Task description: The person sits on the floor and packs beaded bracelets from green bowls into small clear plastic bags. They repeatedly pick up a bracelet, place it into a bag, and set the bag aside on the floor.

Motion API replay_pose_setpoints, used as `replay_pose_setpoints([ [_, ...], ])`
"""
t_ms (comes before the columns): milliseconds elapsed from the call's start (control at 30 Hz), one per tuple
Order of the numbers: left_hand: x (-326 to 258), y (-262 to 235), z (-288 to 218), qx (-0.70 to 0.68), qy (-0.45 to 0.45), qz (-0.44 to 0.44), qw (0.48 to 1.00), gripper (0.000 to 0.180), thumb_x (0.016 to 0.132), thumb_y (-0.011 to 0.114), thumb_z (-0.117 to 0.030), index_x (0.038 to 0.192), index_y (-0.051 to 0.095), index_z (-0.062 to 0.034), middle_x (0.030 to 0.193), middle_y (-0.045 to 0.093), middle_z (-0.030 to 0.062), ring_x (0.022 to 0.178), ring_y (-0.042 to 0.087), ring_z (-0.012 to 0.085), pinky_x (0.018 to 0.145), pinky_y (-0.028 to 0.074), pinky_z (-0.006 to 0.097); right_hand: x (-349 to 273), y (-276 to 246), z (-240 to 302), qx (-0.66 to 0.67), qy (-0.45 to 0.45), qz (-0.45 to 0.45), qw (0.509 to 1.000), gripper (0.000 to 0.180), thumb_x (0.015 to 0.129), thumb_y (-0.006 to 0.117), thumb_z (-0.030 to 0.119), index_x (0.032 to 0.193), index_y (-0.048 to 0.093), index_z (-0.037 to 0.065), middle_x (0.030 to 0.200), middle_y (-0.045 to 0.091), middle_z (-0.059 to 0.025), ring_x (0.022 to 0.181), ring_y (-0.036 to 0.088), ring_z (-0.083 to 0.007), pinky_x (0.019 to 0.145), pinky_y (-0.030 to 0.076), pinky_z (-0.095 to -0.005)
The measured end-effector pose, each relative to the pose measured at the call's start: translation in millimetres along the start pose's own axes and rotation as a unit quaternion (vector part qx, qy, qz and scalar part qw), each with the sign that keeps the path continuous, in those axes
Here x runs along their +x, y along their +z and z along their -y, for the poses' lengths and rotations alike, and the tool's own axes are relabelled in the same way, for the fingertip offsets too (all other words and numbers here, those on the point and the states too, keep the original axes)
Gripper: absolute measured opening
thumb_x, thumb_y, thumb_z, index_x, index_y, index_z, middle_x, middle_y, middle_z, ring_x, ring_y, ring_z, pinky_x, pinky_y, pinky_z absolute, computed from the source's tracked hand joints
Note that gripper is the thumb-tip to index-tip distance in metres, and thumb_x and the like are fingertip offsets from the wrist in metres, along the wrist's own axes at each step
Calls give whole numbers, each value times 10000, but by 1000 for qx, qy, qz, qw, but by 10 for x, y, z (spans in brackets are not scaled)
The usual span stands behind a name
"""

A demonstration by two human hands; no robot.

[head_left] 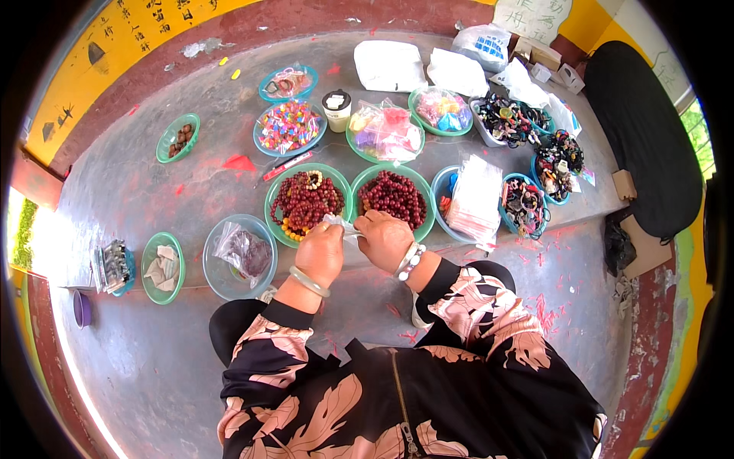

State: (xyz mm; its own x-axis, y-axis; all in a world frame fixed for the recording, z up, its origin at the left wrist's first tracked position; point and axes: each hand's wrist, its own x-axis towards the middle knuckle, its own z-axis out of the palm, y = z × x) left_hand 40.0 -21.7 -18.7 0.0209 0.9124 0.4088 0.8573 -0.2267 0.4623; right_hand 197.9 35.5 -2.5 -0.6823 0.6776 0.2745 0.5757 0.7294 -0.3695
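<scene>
My left hand [321, 252] and my right hand [384, 239] meet close together over the near edge of the grey counter [153, 191]. Both pinch a small clear plastic bag [340, 224] held between them. Just beyond my hands stand two green bowls: one [273, 200] with dark red and pale bead bracelets, the other [425, 222] full of dark red beads. A pale bangle circles my left wrist, and beaded bracelets circle my right.
A clear bowl [222, 279] with a bagged item sits left of my hands. A stack of clear bags [474, 199] lies in a blue bowl on the right. Several more bowls of colourful beads, bracelets and packets fill the counter behind. A black bag [646, 130] lies far right.
</scene>
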Motion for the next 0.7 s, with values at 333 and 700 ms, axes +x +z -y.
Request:
replay_pose_setpoints([
  [333,-38,-75,21,62,-33,146,987,71,743,504,-31,786,561,-33,818,557,148,791,585,349,669,482,438,-1,59,-91,-18,106,245,964,209,736,516,47,929,591,21,871,628,-197,854,620,-347,709,492,-426],
  [700,-53,-49,201,-73,8,163,984,65,768,536,-76,802,574,-35,813,566,163,755,570,367,654,460,444,-6,291,-468,79,75,208,972,165,734,528,95,851,645,92,824,638,-167,811,616,-325,719,468,-411],
])
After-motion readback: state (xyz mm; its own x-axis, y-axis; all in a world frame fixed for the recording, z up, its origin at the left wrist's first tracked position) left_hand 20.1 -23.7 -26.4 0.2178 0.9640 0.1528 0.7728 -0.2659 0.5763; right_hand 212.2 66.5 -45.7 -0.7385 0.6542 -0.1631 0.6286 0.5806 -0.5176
